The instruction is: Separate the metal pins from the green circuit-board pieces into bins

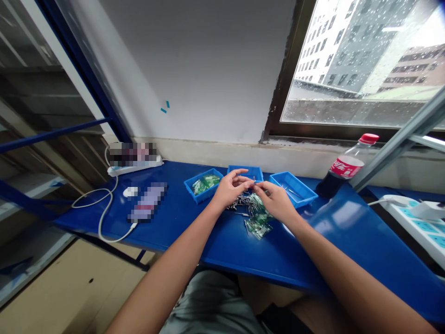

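My left hand (231,188) and my right hand (274,199) meet above the blue table, fingertips pinched together around a small thin piece (255,181). Its exact kind is too small to make out. Under them lies a heap of slim dark metal pieces (239,202), partly covered by my hands. Several clear and green small packets (259,227) spread toward me from the heap. Behind the hands stands a blue tray (245,170), its inside mostly hidden. To the left, another blue tray (196,198) holds green packets. The right blue tray (302,197) contains a few thin sticks.
A cola bottle (342,166) stands at the right beside a metal ladder-like rail (399,134). On the left lie a blurred phone (148,202) with a white cable (110,215) and a white round object (130,191). A power strip (420,222) sits at far right.
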Tool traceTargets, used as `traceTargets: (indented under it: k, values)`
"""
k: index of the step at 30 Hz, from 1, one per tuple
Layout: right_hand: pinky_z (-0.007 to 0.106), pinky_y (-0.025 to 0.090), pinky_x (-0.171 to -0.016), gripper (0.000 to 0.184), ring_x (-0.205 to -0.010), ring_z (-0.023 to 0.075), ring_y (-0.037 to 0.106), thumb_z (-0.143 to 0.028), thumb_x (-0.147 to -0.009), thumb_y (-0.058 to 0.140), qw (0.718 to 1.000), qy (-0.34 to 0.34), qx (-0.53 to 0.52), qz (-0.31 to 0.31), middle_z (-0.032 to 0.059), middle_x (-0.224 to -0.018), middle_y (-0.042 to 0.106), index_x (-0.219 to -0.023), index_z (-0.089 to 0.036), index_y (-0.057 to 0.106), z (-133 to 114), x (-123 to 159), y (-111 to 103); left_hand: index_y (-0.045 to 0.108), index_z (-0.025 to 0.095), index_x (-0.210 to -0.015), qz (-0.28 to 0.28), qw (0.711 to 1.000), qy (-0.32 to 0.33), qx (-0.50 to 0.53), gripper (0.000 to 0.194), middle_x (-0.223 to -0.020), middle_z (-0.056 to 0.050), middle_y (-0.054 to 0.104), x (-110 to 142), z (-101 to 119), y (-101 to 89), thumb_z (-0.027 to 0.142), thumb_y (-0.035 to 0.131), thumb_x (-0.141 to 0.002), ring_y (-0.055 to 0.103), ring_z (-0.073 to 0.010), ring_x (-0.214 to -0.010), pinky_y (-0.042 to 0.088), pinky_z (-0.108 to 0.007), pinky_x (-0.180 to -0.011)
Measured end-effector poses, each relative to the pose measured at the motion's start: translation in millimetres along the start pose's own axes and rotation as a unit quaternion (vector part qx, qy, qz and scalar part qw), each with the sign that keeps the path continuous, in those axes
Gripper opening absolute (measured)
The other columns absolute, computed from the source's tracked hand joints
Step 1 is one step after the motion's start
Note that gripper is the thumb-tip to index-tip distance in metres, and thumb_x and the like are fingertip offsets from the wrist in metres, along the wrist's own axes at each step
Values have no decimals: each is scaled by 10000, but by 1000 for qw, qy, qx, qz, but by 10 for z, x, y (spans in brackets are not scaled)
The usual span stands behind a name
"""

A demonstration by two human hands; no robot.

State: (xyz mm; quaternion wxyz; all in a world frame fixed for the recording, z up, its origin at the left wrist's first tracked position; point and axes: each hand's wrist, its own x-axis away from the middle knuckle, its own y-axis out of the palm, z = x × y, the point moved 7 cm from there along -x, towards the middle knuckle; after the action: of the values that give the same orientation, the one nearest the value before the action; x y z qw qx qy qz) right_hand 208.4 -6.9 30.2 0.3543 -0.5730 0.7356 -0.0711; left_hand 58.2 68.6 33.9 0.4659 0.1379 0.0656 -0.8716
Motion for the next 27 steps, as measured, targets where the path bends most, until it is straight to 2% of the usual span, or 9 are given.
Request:
traceTargets:
  k: [4,7,11,14,18,23,25,27]
  values:
    - [387,562,-746,340,-810,264,736,-571,-964,668,994,60,-89,33,64,-931,810,-1009,-253,782,99,0,-33,711,153,-1207,28,990,24,-138,273,-1116,-135,800,12,38,-69,301,655,-985,761,-250,-1055,608,-376,-920]
    - [397,571,-767,343,-830,273,745,-576,-914,738,990,70,-113,50,69,-922,813,-984,-245,799,95,8,-47,763,182,-1128,18,960,43,-275,219,-1117,-102,809,34,72,-73,302,652,-983,763,-252,-1024,605,-370,-901]
    - [378,562,-732,349,-821,258,732,-568,-844,817,985,89,-139,55,74,-946,818,-951,-235,820,82,20,-43,788,188,-1125,-66,908,111,-398,224,-1133,-88,813,86,83,71,290,656,-976,758,-262,-1044,581,-376,-949]
    - [332,525,-622,367,-748,227,702,-569,-833,826,972,112,-197,56,70,-872,802,-953,-222,816,79,24,-19,783,197,-1194,-135,888,136,-417,285,-1206,-89,801,133,23,192,336,695,-962,744,-272,-1124,567,-361,-981]
    - [264,456,-503,391,-712,189,679,-565,-846,816,923,155,-335,106,61,-869,774,-1010,-213,772,140,40,-26,789,204,-1187,-175,872,139,-435,301,-1242,-93,788,149,-58,257,355,739,-931,732,-274,-1154,558,-348,-998]
    - [239,440,-470,353,-668,173,667,-498,-859,804,852,199,-456,164,62,-851,761,-1035,-213,694,294,81,-58,800,183,-1146,-161,874,125,-441,291,-1177,-101,804,115,-96,215,360,760,-919,752,-258,-1081,573,-323,-939]
    - [245,452,-471,332,-666,179,673,-479,-885,770,835,216,-474,177,69,-852,764,-1055,-213,669,343,94,-71,810,181,-1121,-157,874,123,-443,271,-1154,-100,810,110,-97,206,349,762,-914,758,-255,-1057,577,-316,-926]
    - [252,458,-473,327,-659,182,671,-470,-899,751,830,226,-478,178,66,-839,760,-1079,-215,652,361,95,-74,819,188,-1107,-153,875,122,-443,244,-1136,-92,816,109,-99,202,327,748,-920,764,-247,-1037,581,-308,-919]
